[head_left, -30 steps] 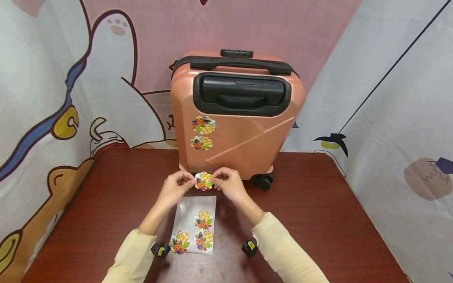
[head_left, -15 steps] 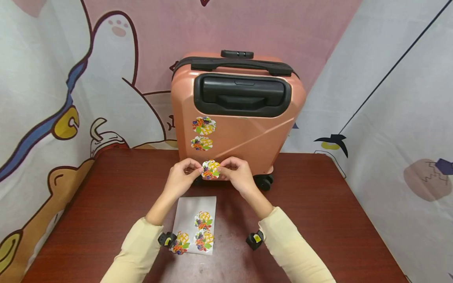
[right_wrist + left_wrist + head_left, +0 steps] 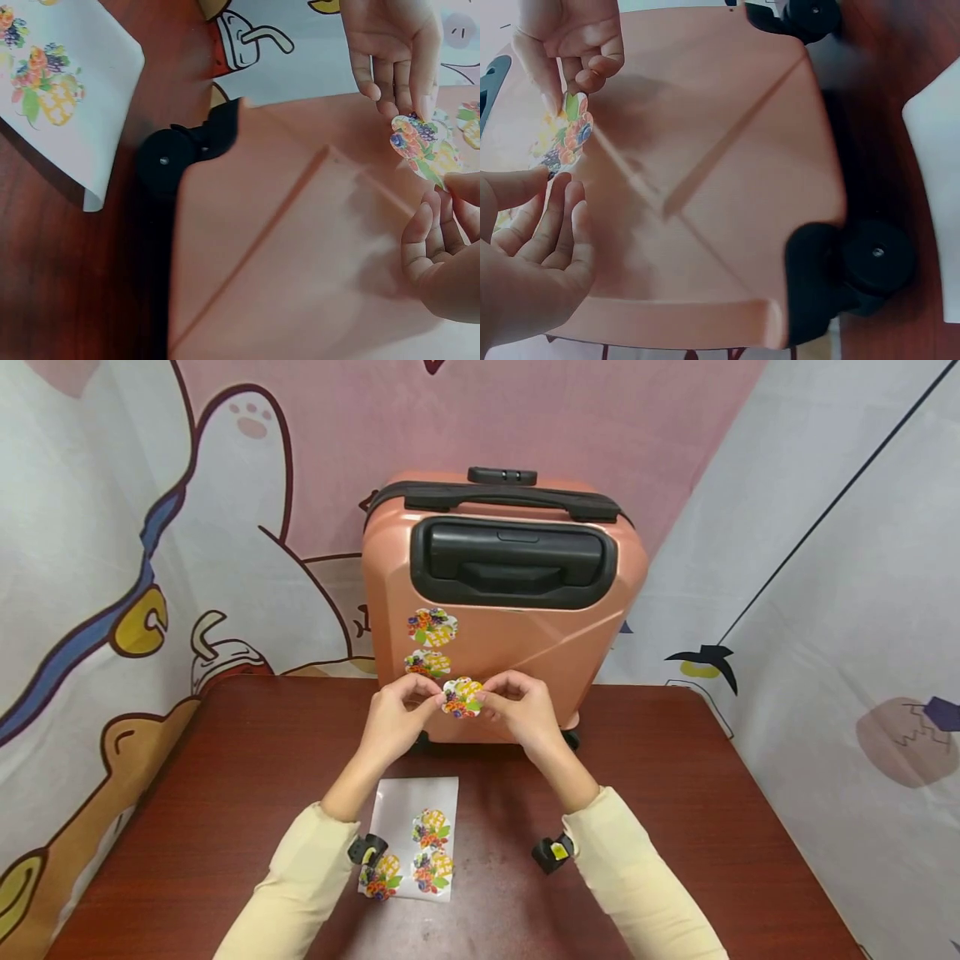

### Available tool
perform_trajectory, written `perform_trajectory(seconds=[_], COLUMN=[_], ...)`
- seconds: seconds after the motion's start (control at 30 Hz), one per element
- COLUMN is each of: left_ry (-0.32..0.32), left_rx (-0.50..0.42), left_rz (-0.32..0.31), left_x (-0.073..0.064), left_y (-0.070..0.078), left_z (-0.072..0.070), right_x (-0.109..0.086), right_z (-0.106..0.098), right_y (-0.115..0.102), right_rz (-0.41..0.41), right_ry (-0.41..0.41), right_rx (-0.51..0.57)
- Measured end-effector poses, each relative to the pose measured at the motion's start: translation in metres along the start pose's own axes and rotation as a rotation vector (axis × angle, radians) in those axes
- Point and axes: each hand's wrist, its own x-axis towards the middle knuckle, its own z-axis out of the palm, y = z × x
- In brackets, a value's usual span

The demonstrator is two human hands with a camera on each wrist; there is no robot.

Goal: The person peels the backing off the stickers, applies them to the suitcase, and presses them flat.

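A fruit-print sticker (image 3: 461, 698) with a scalloped white edge is held up in front of the suitcase's lower face. My left hand (image 3: 400, 718) pinches its left edge between thumb and forefinger. On the opposite edge, the thumb and forefinger of my right hand (image 3: 527, 710) grip it. The salmon-pink suitcase (image 3: 525, 647) stands upright behind both hands. Two similar stickers lie on its left side: an upper one (image 3: 432, 627) and a lower one (image 3: 426, 662), partly covered by my left hand. Both wrist views show the held sticker (image 3: 564, 135) stretched flat between the two hands.
A white sticker sheet (image 3: 397, 802) with several fruit stickers lies on the reddish-brown table (image 3: 675, 810), nearer than the suitcase. Black caster wheels (image 3: 877, 255) sit at the suitcase's base. A cartoon-print cloth (image 3: 300, 443) hangs behind and at both sides.
Both hands have moved up and slightly right with the sticker, from just above the sheet to the suitcase's lower face. Their pinch on it stays the same. Suitcase and sheet have not moved.
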Motion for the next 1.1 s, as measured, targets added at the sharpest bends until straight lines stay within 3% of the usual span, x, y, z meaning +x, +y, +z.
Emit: perform_trajectory(seconds=[0.43,0.87,1.1], left_ry=[0.036,0.041,0.024], left_rx=[0.055,0.068,0.075], left_rz=[0.138,0.221,0.230], left_x=[0.016,0.029,0.032], left_y=[0.023,0.046,0.053], left_z=[0.003,-0.001,-0.004], right_x=[0.005,0.010,0.012], right_z=[-0.013,-0.019,-0.020], right_y=[-0.024,-0.044,-0.049], right_rz=[-0.102,-0.180,-0.197], right_ry=[0.029,0.078,0.096], right_rx=[-0.039,-0.090,-0.111])
